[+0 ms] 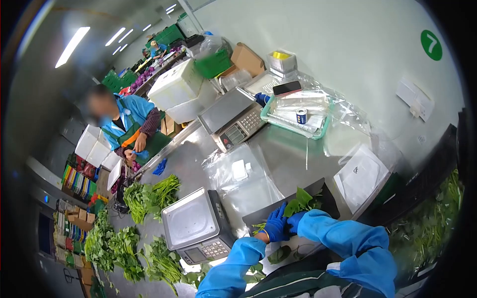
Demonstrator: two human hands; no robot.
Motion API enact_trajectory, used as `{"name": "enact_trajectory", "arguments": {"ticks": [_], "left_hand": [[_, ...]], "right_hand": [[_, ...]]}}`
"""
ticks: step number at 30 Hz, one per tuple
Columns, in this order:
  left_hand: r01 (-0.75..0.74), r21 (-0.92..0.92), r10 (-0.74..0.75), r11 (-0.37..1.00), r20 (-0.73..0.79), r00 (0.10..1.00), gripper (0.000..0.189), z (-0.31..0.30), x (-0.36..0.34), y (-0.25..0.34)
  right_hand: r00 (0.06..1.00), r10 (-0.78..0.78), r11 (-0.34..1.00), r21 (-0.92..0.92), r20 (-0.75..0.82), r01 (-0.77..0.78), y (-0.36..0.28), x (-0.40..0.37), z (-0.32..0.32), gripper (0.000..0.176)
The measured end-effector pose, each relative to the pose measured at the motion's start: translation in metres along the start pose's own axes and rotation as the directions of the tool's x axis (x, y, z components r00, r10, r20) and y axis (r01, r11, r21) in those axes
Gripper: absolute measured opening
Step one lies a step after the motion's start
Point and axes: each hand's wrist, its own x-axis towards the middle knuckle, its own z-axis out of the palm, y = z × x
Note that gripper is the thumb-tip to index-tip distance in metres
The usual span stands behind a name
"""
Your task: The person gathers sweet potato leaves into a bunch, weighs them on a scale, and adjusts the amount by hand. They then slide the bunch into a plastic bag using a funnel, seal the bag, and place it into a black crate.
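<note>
Both of my hands wear blue gloves and meet over a dark board (328,198) at the table's near edge. My left hand (276,224) is closed round a bunch of leafy greens (300,201); stem ends stick out on its left side. Close against it, my right hand (296,222) is also closed on the bunch, its fingers partly hidden. The broad green leaves show above the right hand. Loose leaves (279,255) lie just below the hands. Left of them stands a digital scale (191,218) with a bare metal pan.
Several piles of leafy greens (124,251) lie on the metal table's left. Clear plastic bags (243,174), a second scale (233,121) and a green tray (293,111) with a tape roll sit farther back. A co-worker (134,124) stands across the table. Greens fill the right side (427,233).
</note>
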Motion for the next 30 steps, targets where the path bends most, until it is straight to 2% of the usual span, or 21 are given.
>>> {"name": "enact_trajectory", "arguments": {"ticks": [1, 5, 7, 8, 10, 11, 12, 13, 15, 16, 17, 18, 20, 21, 22, 23, 24, 25, 27, 29, 30], "left_hand": [[0.010, -0.056, -0.011, 0.998, -0.030, 0.999, 0.097, 0.002, 0.000, 0.002], [0.093, -0.036, -0.095, 0.995, -0.041, 0.995, 0.097, 0.007, -0.003, 0.014], [0.079, 0.018, -0.076, 0.997, -0.129, 0.989, 0.097, 0.011, -0.004, 0.022], [0.093, 0.004, -0.092, 0.996, -0.131, 0.987, 0.097, 0.016, -0.005, 0.021], [-0.008, -0.008, 0.007, 1.000, -0.137, 0.991, 0.088, 0.024, -0.010, 0.014], [0.004, -0.154, -0.033, 0.988, -0.182, 0.983, 0.074, 0.017, -0.011, 0.017], [0.106, -0.003, -0.105, 0.994, 0.033, 0.994, 0.061, 0.016, -0.010, 0.019], [0.099, -0.005, -0.099, 0.995, 0.022, 0.995, 0.059, 0.016, -0.010, 0.020], [0.088, 0.039, -0.089, 0.995, 0.001, 0.996, 0.062, 0.004, -0.012, 0.024], [0.082, 0.087, -0.082, 0.993, -0.003, 0.997, 0.067, -0.007, -0.012, 0.028], [0.044, -0.033, -0.047, 0.998, -0.107, 0.993, 0.081, -0.011, -0.014, 0.027], [0.045, 0.041, -0.044, 0.998, -0.011, 0.999, 0.092, -0.006, -0.015, 0.022], [-0.070, 0.076, 0.077, 0.995, -0.082, 0.994, 0.091, -0.012, -0.021, 0.020], [-0.040, 0.136, 0.055, 0.990, -0.110, 0.992, 0.088, -0.012, -0.025, 0.021], [-0.008, 0.195, 0.035, 0.981, -0.139, 0.990, 0.086, -0.013, -0.029, 0.023], [0.037, 0.170, -0.011, 0.985, -0.153, 0.988, 0.084, -0.023, -0.035, 0.028], [0.089, 0.202, -0.040, 0.975, -0.232, 0.972, 0.082, -0.019, -0.040, 0.027], [0.149, 0.167, -0.096, 0.975, -0.289, 0.953, 0.080, -0.013, -0.048, 0.026], [0.220, 0.108, -0.170, 0.970, -0.351, 0.921, 0.079, -0.006, -0.063, 0.028], [0.274, -0.005, -0.255, 0.962, -0.377, 0.890, 0.063, 0.003, -0.078, 0.038], [0.284, -0.027, -0.274, 0.958, -0.375, 0.886, 0.063, 0.004, -0.085, 0.042]], "right_hand": [[0.999, -0.006, 1.000, 0.000, 0.045, 0.006, -0.001, 0.000, -0.005, 0.038], [0.985, -0.053, 0.991, -0.109, 0.163, 0.071, 0.000, 0.009, -0.002, 0.036], [0.955, -0.178, 0.975, -0.091, 0.237, 0.204, 0.010, 0.016, 0.009, 0.035], [0.949, -0.182, 0.973, -0.091, 0.256, 0.211, -0.002, 0.005, -0.009, 0.035], [0.985, -0.173, 0.981, 0.088, -0.024, 0.174, -0.039, -0.017, -0.082, 0.037], [0.993, -0.103, 0.982, 0.155, -0.048, 0.110, -0.036, -0.011, -0.099, 0.047], [0.997, -0.036, 0.975, 0.218, -0.062, 0.049, -0.035, -0.006, -0.107, 0.058], [0.998, -0.063, 0.980, 0.189, -0.023, 0.066, -0.029, -0.001, -0.104, 0.058], [0.957, -0.184, 0.978, -0.138, -0.223, 0.156, -0.002, 0.023, -0.100, 0.081], [0.990, -0.143, 0.956, -0.257, 0.000, 0.138, 0.012, 0.039, -0.090, 0.094], [0.978, -0.027, 0.974, -0.213, 0.209, 0.073, 0.019, 0.048, -0.083, 0.095], [0.985, -0.039, 0.978, -0.198, 0.168, 0.072, 0.018, 0.042, -0.084, 0.094], [0.973, -0.024, 0.994, -0.094, 0.231, 0.047, 0.025, 0.039, -0.086, 0.094], [0.968, -0.041, 0.999, -0.022, 0.249, 0.048, 0.040, 0.045, -0.078, 0.095], [0.981, -0.047, 0.995, -0.077, 0.189, 0.063, 0.050, 0.045, -0.070, 0.098], [0.982, -0.010, 0.993, -0.111, 0.188, 0.031, 0.052, 0.045, -0.066, 0.099], [0.982, 0.028, 0.990, -0.141, 0.185, -0.002, 0.051, 0.043, -0.066, 0.101], [0.983, 0.014, 0.989, -0.150, 0.185, 0.015, 0.054, 0.043, -0.061, 0.101], [0.999, -0.003, 0.993, -0.116, 0.048, 0.009, 0.056, 0.038, -0.058, 0.099], [0.995, 0.050, 0.991, -0.132, 0.090, -0.038, 0.045, 0.034, -0.063, 0.099], [0.988, 0.110, 0.986, -0.136, 0.107, -0.095, 0.036, 0.032, -0.068, 0.100]]}}
